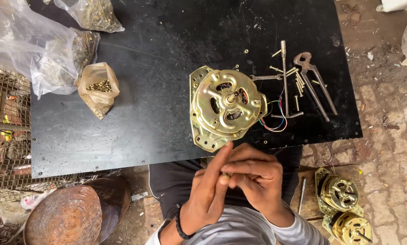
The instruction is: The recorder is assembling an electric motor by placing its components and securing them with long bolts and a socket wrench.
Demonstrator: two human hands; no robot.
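A brass-coloured electric motor (225, 106) with a short shaft and coloured wires lies on the black board (158, 68), just beyond my hands. My left hand (210, 188) and my right hand (253, 177) are pressed together at the board's near edge, their fingers pinching a small part (225, 174) that is mostly hidden. A dark band circles my left wrist.
Pincers (313, 81), a spanner, a T-shaped wrench and several bolts (299, 84) lie right of the motor. Plastic bags of small brass parts (97, 86) sit at the left. Two more motors (342, 204) rest on the ground at lower right, a rusty drum (67, 215) at lower left.
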